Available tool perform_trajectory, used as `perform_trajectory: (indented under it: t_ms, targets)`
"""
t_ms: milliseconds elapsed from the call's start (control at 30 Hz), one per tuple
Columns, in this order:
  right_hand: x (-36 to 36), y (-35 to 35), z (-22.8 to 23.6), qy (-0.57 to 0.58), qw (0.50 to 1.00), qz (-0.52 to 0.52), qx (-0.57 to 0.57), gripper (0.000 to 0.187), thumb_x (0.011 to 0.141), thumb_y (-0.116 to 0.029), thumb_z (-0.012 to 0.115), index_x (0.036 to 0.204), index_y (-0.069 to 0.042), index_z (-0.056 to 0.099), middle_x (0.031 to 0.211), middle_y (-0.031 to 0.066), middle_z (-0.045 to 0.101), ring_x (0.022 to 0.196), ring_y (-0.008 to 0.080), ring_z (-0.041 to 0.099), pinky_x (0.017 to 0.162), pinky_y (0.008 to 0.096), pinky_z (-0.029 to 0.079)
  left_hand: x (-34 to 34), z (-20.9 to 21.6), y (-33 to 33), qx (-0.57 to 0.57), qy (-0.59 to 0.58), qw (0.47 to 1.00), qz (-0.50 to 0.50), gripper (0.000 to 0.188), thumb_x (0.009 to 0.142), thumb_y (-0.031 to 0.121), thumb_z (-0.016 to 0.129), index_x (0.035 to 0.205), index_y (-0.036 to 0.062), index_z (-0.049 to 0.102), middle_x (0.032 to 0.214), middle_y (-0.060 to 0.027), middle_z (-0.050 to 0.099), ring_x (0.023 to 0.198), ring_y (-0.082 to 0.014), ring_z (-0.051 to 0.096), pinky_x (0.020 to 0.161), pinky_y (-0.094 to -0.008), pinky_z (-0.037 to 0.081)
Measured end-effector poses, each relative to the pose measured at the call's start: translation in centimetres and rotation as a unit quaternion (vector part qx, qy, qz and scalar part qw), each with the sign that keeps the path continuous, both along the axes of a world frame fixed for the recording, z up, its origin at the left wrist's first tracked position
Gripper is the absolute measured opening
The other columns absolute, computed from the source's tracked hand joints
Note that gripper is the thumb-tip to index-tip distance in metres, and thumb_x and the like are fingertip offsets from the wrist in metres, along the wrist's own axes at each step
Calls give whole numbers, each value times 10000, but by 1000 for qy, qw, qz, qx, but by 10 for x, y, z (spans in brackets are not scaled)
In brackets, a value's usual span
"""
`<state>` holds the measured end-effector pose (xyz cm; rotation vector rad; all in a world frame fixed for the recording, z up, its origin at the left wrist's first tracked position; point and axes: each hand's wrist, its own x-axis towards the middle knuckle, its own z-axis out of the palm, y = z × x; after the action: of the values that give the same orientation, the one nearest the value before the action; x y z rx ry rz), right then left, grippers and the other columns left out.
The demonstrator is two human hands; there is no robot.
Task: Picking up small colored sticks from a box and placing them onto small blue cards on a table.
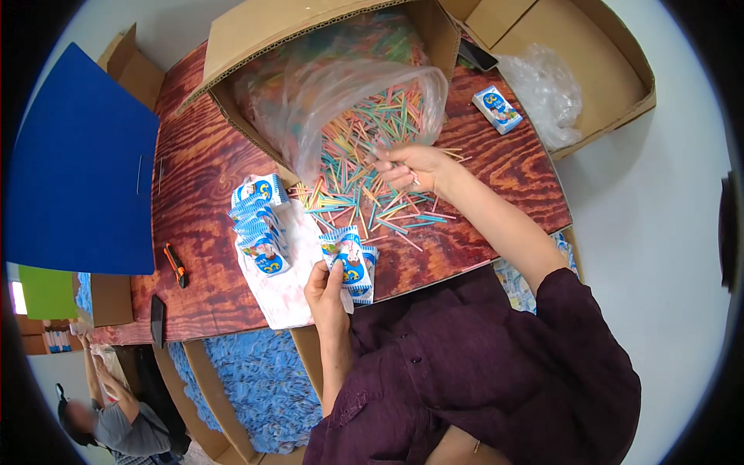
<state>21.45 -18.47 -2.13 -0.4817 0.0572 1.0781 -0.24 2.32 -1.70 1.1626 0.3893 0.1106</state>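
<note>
My left hand (325, 293) is closed on a small blue-and-white packet (345, 256), thumb on its face. A second similar packet (368, 287) shows partly behind it. My right hand (411, 168) reaches over a heap of thin pastel-coloured sticks (364, 155) in pink, yellow, green and blue. Its fingers are curled together and a little blurred; what they hold cannot be made out. The sticks spill from a clear plastic bag (310, 101) inside a cardboard box (256, 39) lying on its side. Left of my left hand, several blue-and-white packets (260, 225) lie in an overlapping row on a white sheet (283, 291).
A cutter knife (177, 266) and a dark phone (158, 322) lie on the wood-grain table (217, 310). A small blue-and-white box (496, 109) stands at the right. Below the edge is a carton of blue wrappers (256, 387). Another person (128, 422) works at lower left.
</note>
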Motion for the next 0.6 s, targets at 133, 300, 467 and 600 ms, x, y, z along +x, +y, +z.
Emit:
perform_trajectory:
  t_ms: [133,300,467,600]
  targets:
    - [-35,4,6,-4,999,43,-5,247,977,-172,506,1105,40,493,683,-8,446,453,17,363,348,151,286,6,4,-3,-36,-8,999,-9,97,927,61,576,986,-4,617,888,-37,667,752,-67,604,681,-211,483]
    - [-56,-1,9,-84,994,49,-53,235,945,-146,568,1103,13,498,679,-13,460,431,-5,327,343,133,252,28,16,-15,-108,-38,993,-2,95,935,64,563,997,9,609,914,-30,666,770,-68,606,699,-216,485]
    - [-82,0,18,-160,975,83,-133,153,902,-125,618,976,-23,531,652,-14,451,441,3,333,351,152,230,51,17,-31,55,-115,991,-36,194,967,100,500,1083,-23,596,1199,-76,572,1023,-93,546,879,-239,420]
    - [-92,-4,-6,-127,987,101,4,116,888,-66,607,972,-23,538,672,15,475,457,25,370,352,153,240,65,11,-45,156,-117,966,-171,216,986,145,478,1024,-25,607,976,-24,584,882,-79,524,787,-221,415]
